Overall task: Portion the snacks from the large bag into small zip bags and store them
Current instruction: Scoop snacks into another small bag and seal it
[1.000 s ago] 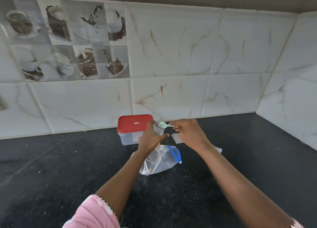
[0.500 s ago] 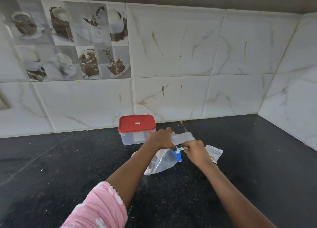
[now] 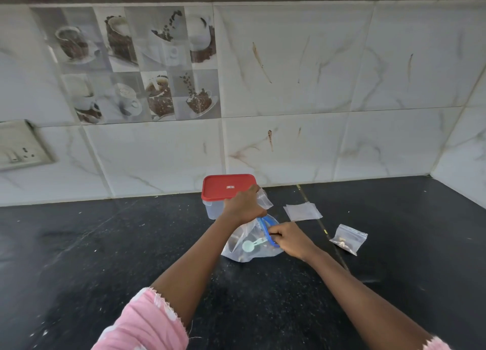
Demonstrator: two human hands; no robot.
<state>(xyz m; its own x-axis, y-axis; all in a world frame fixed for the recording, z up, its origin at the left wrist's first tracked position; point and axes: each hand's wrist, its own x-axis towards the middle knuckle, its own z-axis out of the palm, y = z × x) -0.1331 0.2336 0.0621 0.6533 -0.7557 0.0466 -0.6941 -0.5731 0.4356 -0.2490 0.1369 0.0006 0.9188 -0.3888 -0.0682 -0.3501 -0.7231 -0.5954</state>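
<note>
The big bag point(image 3: 249, 247) lies on the black table point(image 3: 105, 244), just in front of a clear box point(image 3: 214, 207) with a red lid point(image 3: 226, 186) that stands near the tiled wall point(image 3: 289, 86). The bag is see-through, with a blue zip strip point(image 3: 267, 228) along its mouth. Inside it sits a pale green scoop point(image 3: 251, 245) and some dark snack pieces, too blurred to tell apart.

The left hand point(image 3: 243, 205) is raised over the bag's far edge, its grip closed on a small clear bag point(image 3: 264, 198) that sticks out to the right of the knuckles, in front of the box. The right hand point(image 3: 290, 240) is down at the big bag's mouth, its grip pinched shut on the blue strip.

To the right, 2 more things lie on the table, apart from the hands: a flat stack of empty small bags point(image 3: 302, 211), and further right and nearer, 1 small filled bag point(image 3: 348, 238) with pale bits of snack in it. A pink sleeve point(image 3: 144, 323) covers the left upper arm. A wall socket point(image 3: 21, 146) sits at the far left.
</note>
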